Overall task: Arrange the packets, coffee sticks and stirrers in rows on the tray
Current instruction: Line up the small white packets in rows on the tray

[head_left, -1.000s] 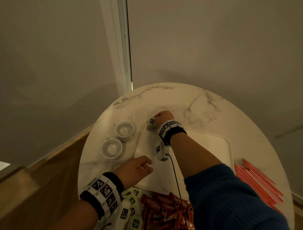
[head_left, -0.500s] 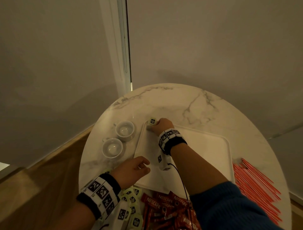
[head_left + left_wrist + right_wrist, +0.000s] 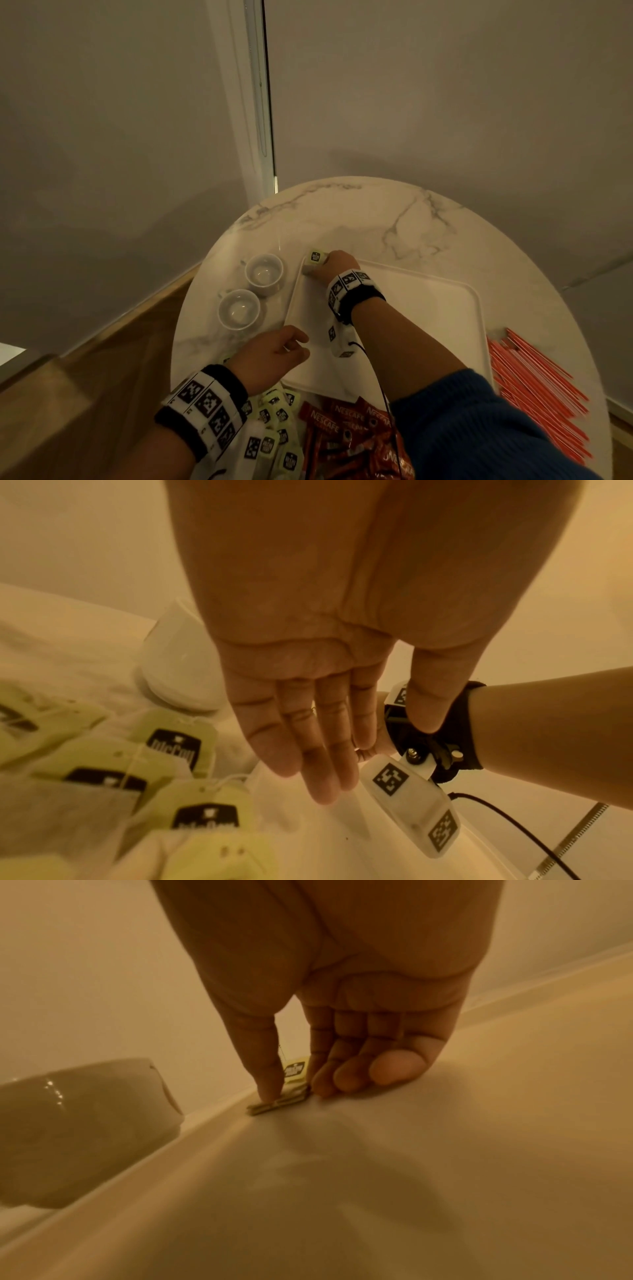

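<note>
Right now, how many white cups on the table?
2. One cup stands on the marble table just left of the tray's far corner; the other cup sits nearer and slightly left of it. None seems hidden behind the arms.

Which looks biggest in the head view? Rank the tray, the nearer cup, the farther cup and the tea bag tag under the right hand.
1. White tray, clearly largest.
2. Nearer cup and farther cup: about alike; the nearer looks slightly bigger, perhaps only from closeness.
3. Tea bag tag by the right hand, smallest.
</note>
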Available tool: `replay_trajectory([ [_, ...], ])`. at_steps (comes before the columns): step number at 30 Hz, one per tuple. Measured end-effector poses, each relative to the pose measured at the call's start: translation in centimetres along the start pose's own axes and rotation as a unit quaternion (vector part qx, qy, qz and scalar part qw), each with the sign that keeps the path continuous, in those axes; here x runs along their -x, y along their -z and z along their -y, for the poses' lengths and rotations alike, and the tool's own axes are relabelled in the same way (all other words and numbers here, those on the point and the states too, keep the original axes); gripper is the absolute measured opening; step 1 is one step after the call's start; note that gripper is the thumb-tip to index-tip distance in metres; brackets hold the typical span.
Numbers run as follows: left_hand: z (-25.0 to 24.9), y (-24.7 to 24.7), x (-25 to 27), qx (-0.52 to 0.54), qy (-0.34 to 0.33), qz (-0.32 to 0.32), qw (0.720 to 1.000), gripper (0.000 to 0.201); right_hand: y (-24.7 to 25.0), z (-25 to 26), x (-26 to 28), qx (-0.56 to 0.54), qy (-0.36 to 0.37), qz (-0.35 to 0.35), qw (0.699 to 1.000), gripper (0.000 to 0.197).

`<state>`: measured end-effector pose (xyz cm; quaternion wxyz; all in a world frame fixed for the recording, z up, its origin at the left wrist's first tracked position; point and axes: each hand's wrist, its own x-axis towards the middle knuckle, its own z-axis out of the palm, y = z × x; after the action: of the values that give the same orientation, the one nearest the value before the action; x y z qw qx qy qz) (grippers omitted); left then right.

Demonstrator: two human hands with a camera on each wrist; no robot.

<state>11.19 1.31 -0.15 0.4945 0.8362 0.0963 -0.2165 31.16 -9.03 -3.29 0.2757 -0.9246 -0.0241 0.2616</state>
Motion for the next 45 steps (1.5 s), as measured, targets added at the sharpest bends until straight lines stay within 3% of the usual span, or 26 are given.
replay_trajectory([
  [8,0.4,0.0,0.4,0.004,-0.002,-0.017,1.000,0.025,0.3,-0.3,0.7,-0.022,0.008,0.002,1.000,0.056],
  [11,0.7,0.3,0.8,-0.006,-0.011,-0.065,0.998,0.019,1.2,-0.4,2.5,-0.047,0.033,0.003,0.998,0.043],
  [15,1.6,1.4,1.5,-0.074,-0.028,-0.131,0.988,0.015,1.5,-0.7,5.8,0.017,0.072,0.002,0.997,0.027],
  [22,2.7,2.5,4.8,-0.145,-0.050,-0.126,0.980,0.014,-2.4,-2.8,16.1,0.062,0.180,0.151,0.970,0.026],
  [25,3.8,2.2,5.6,-0.183,-0.030,-0.071,0.980,0.025,-5.0,-3.8,18.0,0.126,0.172,0.158,0.964,0.031],
  [27,4.4,1.4,5.9,-0.245,-0.002,-0.018,0.969,0.048,-6.1,-4.1,18.7,0.164,0.155,0.142,0.964,0.033],
  [30,5.0,0.4,6.1,-0.301,0.002,-0.003,0.954,0.067,-7.1,-4.3,19.3,0.181,0.140,0.131,0.965,0.033],
  [36,5.9,-0.4,5.7,-0.313,-0.008,-0.018,0.950,0.054,-7.8,-4.4,19.8,0.189,0.120,0.126,0.966,0.030],
  [45,6.0,-0.4,5.7,-0.267,-0.035,-0.059,0.961,0.031,-7.5,-4.8,19.6,0.100,0.090,0.118,0.984,0.012],
])
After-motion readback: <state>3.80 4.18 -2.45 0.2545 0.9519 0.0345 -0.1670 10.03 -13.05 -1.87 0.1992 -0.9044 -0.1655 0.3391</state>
